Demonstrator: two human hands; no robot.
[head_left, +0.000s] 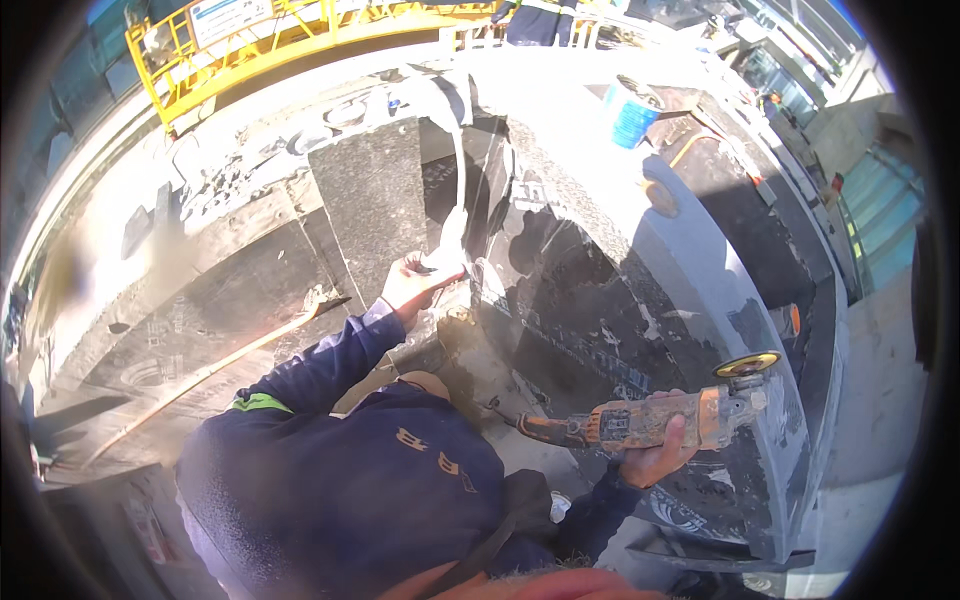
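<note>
Ahead sits a blue bucket [631, 118], contents unclear; right hand [660, 458] grips grinder [640, 422], left hand [407, 286] white cable end [453, 232].

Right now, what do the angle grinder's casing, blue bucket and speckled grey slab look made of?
Angle grinder's casing: likely hard plastic, dull, orange under grime. Blue bucket: probably plastic, smooth bright wall; metal possible. Speckled grey slab: matte, grainy; maybe stone or concrete.

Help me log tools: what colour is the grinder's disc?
The disc looks yellowish, best seen in the head view.
</note>
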